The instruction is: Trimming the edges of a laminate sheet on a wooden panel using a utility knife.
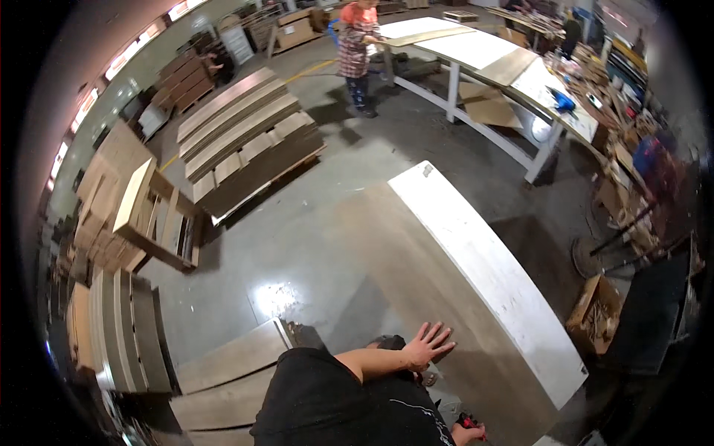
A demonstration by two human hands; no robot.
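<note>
A long brown wooden panel [416, 253] slants across the middle, beside a white strip-like board [483, 275] running along its right side. My left hand [428, 348] reaches over from the left with its fingers spread, at the panel's near left edge; it looks laid flat on the wood. Low in the picture, my right hand [465, 432] is closed round a small red and black object [470, 422] beside the panel's near end. Most of that object is hidden by the fingers, so its kind cannot be made out.
More wooden boards [234, 368] lie at my left. Beyond stand a wooden frame [160, 215] and a pallet stack of planks [245, 141]. A person [358, 56] works at a long white-topped table [454, 44]. A cardboard box [595, 312] sits at right.
</note>
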